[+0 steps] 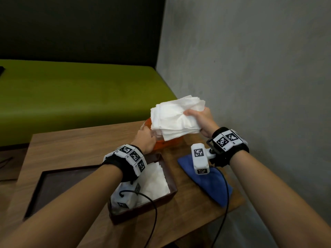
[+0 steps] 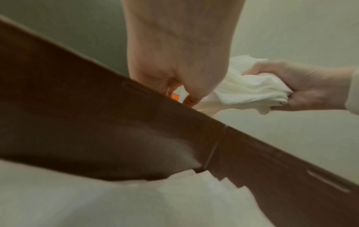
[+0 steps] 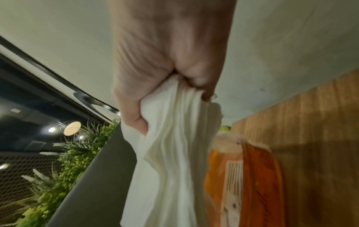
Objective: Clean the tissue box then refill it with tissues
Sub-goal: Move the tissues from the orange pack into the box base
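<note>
Wooden table (image 1: 75, 145), right hand (image 1: 202, 120) fingers clamped round tissue stack (image 1: 173, 119), left hand (image 1: 146, 140) pinching orange pack (image 1: 161, 146), label print unreadable.

Looks like a café or lounge. Green bench seat (image 1: 80, 97) far left, wooden table (image 1: 75, 142) (concrete wall (image 1: 250, 68) right).

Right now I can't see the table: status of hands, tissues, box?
Right hand grips tissue stack, lifted from orange pack. Left hand holds pack. Tissue box open, some tissues inside. Nothing blocking.
</note>
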Demonstrator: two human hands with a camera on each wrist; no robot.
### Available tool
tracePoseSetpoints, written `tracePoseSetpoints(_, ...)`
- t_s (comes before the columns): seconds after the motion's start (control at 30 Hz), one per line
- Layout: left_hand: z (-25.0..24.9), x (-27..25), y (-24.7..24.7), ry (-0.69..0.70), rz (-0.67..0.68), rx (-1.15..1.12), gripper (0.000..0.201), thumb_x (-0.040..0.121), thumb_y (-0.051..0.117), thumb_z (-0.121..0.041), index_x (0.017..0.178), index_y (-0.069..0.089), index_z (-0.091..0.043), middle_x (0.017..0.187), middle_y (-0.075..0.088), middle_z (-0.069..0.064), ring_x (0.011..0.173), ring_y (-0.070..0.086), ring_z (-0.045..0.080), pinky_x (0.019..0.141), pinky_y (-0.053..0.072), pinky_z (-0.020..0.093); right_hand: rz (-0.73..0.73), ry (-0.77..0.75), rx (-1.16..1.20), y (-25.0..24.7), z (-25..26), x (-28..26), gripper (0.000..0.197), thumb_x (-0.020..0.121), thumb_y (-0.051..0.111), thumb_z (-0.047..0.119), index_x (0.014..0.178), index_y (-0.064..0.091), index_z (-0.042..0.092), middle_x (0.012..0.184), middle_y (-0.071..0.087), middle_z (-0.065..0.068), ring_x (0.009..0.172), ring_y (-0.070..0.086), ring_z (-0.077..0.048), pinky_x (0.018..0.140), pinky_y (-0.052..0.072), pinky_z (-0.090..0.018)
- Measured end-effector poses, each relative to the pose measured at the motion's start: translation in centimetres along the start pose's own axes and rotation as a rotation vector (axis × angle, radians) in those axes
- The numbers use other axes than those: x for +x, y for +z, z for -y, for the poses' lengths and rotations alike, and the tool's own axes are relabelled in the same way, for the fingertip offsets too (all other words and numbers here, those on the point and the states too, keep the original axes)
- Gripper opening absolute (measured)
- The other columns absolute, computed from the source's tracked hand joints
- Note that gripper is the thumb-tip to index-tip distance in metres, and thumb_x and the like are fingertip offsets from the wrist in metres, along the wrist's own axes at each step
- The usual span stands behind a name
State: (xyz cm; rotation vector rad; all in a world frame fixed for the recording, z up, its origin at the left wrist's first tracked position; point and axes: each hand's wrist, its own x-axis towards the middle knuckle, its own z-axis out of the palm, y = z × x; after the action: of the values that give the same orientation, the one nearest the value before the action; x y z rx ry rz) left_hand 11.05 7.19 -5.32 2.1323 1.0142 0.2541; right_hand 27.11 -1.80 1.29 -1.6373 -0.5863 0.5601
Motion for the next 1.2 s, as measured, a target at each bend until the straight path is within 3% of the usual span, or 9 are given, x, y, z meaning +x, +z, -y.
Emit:
tracePoseSetpoints(0.27,0.8,0.1,-1.8,-0.032,-0.046,0.106,0.032,0.09,0.037,-0.008,0.117,0.053,-0.002,0.126,0.055,0.022,0.117,0.051,0.04,0.098,0.045,0.046,0.075,-0.1,0.105,0.1,2.7,-1.1,0.056,0.058,0.072,0.009,0.111,0.057,0.001,0.099,0.067,-0.01,0.087,0.066,-0.023,0.079,0.056,-0.033)
tracePoseSetpoints(0.37,-0.3,-1.4,-4.0,-0.074,-0.202,-0.363,0.038,0.098,0.028,-0.02,0.113,0.055,0.003,0.117,0.06,0.026,0.095,0.063,0.037,0.082,0.055,0.046,0.123,-0.086,0.218,0.8,3.8,-2.7,0.049,0.06,0.07,0.01,0.107,0.058,0.006,0.097,0.068,-0.008,0.085,0.068,-0.02,0.079,0.058,-0.033)
tracePoseSetpoints(0.5,-2.2,-5.7,-7.4,-0.133,0.145,-1.219,0.07,0.093,0.007,-0.06,0.109,0.061,-0.019,0.108,0.072,0.002,0.082,0.069,0.018,0.071,0.058,0.034,0.239,0.005,0.279,2.2,3.3,-6.1,0.04,0.06,0.068,0.008,0.099,0.06,0.011,0.086,0.072,-0.003,0.073,0.071,-0.013,0.064,0.059,-0.026)
tracePoseSetpoints(0.6,-1.2,-8.7,-8.9,-0.088,0.302,-1.115,0.054,0.095,0.024,-0.055,0.104,0.065,-0.021,0.09,0.077,-0.002,0.078,0.073,0.013,0.065,0.059,0.029,0.264,0.113,0.251,3.2,2.3,-8.7,0.052,0.059,0.068,0.014,0.109,0.059,0.008,0.106,0.068,-0.015,0.087,0.068,-0.024,0.08,0.057,-0.037)
tracePoseSetpoints(0.7,1.7,-11.0,-8.8,-0.062,0.282,-1.012,0.037,0.089,0.056,-0.025,0.124,0.057,-0.011,0.114,0.07,0.007,0.095,0.069,0.021,0.074,0.059,0.032,0.299,0.235,0.192,4.1,0.9,-11.0,0.067,0.052,0.063,0.026,0.117,0.055,0.011,0.107,0.065,-0.017,0.087,0.063,-0.028,0.072,0.055,-0.032)
tracePoseSetpoints(0.83,4.1,-13.3,-6.7,-0.078,0.131,-0.955,0.042,0.083,0.046,0.011,0.124,0.05,0.001,0.12,0.06,0.022,0.104,0.061,0.034,0.072,0.058,0.032,0.283,0.315,0.124,5.1,-0.7,-13.0,0.039,0.072,0.056,0.024,0.107,0.055,0.008,0.09,0.064,-0.013,0.079,0.061,-0.026,0.065,0.051,-0.028)
tracePoseSetpoints(0.97,5.6,-13.7,-5.5,-0.208,0.064,-0.773,0.053,0.07,0.055,0.006,0.12,0.037,0.003,0.121,0.053,0.026,0.107,0.058,0.036,0.07,0.055,0.041,0.166,0.139,-0.25,5.7,-2.2,-13.6,0.031,0.08,0.065,0.003,0.109,0.058,-0.001,0.104,0.063,-0.013,0.097,0.059,-0.027,0.083,0.049,-0.037)
tracePoseSetpoints(1.07,4.9,-14.2,-5.9,-0.231,0.029,-0.611,0.038,0.082,0.051,0.008,0.11,0.029,-0.005,0.094,0.047,0.005,0.099,0.05,0.026,0.075,0.045,0.037,0.137,0.038,-0.598,5.9,-2.7,-13.8,0.044,0.072,0.076,0.017,0.109,0.059,0.002,0.115,0.063,-0.015,0.11,0.056,-0.03,0.091,0.045,-0.037)
tracePoseSetpoints(1.2,4.0,-14.1,-5.8,-0.221,0.075,-0.526,0.043,0.084,0.05,0.0,0.122,0.03,-0.003,0.109,0.048,0.01,0.103,0.05,0.027,0.082,0.046,0.037,0.154,-0.013,-0.717,5.7,-2.1,-13.6,0.051,0.076,0.074,0.023,0.118,0.053,0.004,0.123,0.058,-0.014,0.12,0.047,-0.03,0.091,0.04,-0.033)
